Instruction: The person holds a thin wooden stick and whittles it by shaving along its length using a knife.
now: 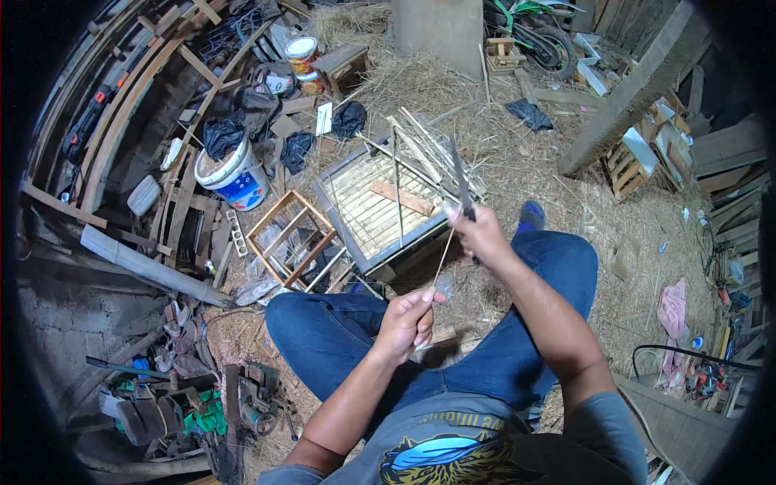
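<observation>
My left hand [404, 323] is closed on one end of a thin bamboo strip [442, 263], which slants up toward my right hand. My right hand [482, 234] grips a long-bladed knife [461, 174], its dark blade pointing away from me. The strip's far end meets the right hand near the base of the blade; whether the edge touches it I cannot tell. Just beyond both hands stands a low dark-framed table [356, 202] with a slatted bamboo top. On it lie a flat wooden piece [402, 197] and several long split strips [416, 149].
A small wooden frame [279, 242] stands left of the table, near a white bucket [241, 182]. A wooden post [626, 93] rises at the right. Straw and shavings cover the floor [558, 174]. A pink cloth [672, 311] lies far right; tools and scrap [259, 396] sit lower left.
</observation>
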Demonstrator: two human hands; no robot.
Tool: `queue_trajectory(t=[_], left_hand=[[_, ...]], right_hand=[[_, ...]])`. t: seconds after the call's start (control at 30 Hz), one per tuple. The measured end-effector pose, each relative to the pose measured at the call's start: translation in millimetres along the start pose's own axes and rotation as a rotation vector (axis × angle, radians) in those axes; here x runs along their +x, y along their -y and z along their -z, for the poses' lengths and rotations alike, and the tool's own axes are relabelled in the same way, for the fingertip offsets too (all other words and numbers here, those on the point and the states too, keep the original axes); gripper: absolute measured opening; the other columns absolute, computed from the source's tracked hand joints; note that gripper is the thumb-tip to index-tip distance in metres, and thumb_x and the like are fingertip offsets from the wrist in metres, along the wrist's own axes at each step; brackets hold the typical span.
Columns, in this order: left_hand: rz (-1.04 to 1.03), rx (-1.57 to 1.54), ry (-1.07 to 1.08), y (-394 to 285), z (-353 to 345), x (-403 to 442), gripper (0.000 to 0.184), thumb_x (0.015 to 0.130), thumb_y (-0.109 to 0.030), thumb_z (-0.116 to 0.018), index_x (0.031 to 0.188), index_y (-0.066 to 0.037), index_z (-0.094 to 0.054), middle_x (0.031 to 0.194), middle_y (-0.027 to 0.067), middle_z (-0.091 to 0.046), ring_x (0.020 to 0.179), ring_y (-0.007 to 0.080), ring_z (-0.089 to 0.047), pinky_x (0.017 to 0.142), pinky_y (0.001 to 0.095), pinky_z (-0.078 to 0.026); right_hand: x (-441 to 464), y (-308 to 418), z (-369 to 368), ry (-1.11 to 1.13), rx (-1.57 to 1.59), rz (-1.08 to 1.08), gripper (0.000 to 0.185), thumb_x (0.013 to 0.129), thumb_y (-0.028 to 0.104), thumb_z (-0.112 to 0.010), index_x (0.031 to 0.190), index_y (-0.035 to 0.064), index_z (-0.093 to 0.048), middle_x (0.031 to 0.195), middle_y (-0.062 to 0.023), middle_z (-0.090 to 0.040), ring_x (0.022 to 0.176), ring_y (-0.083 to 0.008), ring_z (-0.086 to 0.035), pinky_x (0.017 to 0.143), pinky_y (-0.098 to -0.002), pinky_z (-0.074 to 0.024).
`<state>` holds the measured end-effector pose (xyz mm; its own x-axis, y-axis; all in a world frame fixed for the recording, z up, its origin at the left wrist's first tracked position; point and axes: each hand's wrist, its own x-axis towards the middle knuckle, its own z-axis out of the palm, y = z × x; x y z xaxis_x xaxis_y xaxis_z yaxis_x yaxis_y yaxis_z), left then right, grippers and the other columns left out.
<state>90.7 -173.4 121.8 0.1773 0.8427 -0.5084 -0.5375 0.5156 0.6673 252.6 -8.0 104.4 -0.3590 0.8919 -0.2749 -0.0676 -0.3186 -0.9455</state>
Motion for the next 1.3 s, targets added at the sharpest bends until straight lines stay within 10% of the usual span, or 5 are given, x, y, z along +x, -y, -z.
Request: queue_trajectory(t=[0.1,0.23,0.5,0.93,1.3], left_hand=[[-0.029,0.064,0.001,-2,0,-1,0.03,0.109,-0.027,-0.05,0.112,-0.001,-0.063,0.054,-0.0048,-0.042,0.037,0.0059,-0.035,0.037,0.0232,-0.032],[-0.152,0.095,-0.071,-6,3,8,0.03,0.109,-0.026,-0.051,0.111,0.001,-0.066,0.053,-0.0062,-0.04,0.039,0.0045,-0.034,0.038,0.0233,-0.028],[-0.191,0.134,-0.059,3,2,6,0.028,0.108,-0.024,-0.054,0.109,0.0,-0.069,0.052,-0.0089,-0.038,0.04,0.0023,-0.03,0.04,0.0232,-0.023],[-0.142,-0.001,-0.032,5,7,2,0.027,0.106,-0.026,-0.055,0.103,-0.001,-0.066,0.049,-0.0057,-0.038,0.037,0.0063,-0.031,0.037,0.025,-0.025],[-0.313,0.262,-0.134,14,10,8,0.029,0.107,-0.026,-0.057,0.106,-0.001,-0.072,0.055,-0.0101,-0.041,0.043,0.0007,-0.031,0.041,0.0237,-0.02]], right_hand=[[20,-15,14,-0.043,-0.51,0.454,0.047,0.103,0.048,-0.057,0.098,0.0019,-0.062,0.065,-0.0052,-0.061,0.056,-0.0208,-0.058,0.054,-0.0402,-0.0459],[-53,11,-7,0.203,-0.951,0.339,0.034,0.106,0.042,-0.044,0.1,0.012,-0.06,0.076,-0.0194,-0.066,0.067,-0.0407,-0.067,0.061,-0.0548,-0.0484],[-67,9,7,0.156,-1.258,0.665,0.035,0.109,0.04,-0.036,0.096,0.0144,-0.056,0.063,-0.0099,-0.063,0.054,-0.034,-0.064,0.046,-0.049,-0.0493],[-35,17,22,0.126,-1.225,0.354,0.036,0.108,0.042,-0.04,0.092,0.013,-0.054,0.065,-0.0157,-0.063,0.063,-0.0375,-0.067,0.053,-0.0524,-0.0503],[-67,25,-9,0.309,-1.212,0.59,0.032,0.106,0.04,-0.046,0.093,0.0126,-0.057,0.065,-0.0142,-0.066,0.058,-0.0385,-0.067,0.048,-0.049,-0.0515]])
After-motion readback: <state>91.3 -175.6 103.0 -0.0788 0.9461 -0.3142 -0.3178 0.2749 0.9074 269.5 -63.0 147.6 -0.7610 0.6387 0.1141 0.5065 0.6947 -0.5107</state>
